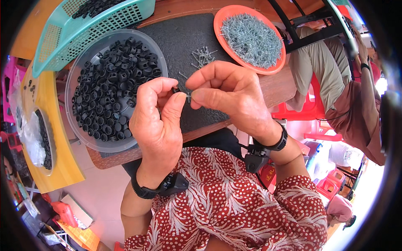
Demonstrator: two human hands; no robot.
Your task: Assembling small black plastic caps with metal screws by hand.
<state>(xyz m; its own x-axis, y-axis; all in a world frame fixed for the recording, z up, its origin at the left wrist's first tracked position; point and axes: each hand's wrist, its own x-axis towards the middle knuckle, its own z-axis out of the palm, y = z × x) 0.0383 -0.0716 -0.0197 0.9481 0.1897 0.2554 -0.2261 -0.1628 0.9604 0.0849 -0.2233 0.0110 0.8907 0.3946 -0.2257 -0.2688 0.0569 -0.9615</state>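
Pinching a small black plastic piece [176,89] between the thumb and forefinger of my left hand [154,121], I hold it near the centre of the frame, above the front part of the desk [274,88] with its brown wood-look edge. A slim silvery metal screw [188,98] shows just beside it, at the fingertips of my right hand [234,90]; those fingers are curled inward with their tips close together, but I cannot tell whether they grip the screw or only touch it. Around both wrists I wear black straps, each with a dark boxy device. Under my hands lies a dark grey, rough-surfaced mat [176,35], and on it, just beyond my right fingers, sits a small loose heap of silvery screws [204,56]. Left of centre stands a round translucent plastic tub [158,42] holding many black plastic caps [109,81]. At the upper right of centre, a round orange plastic dish [217,26] carries a broad pile of similar screws. The upper left has a teal perforated plastic basket [111,21] with dark pieces inside. Along the right edge, another person [362,111] in a brownish top and khaki trousers sits beside a red plastic stool [313,102].
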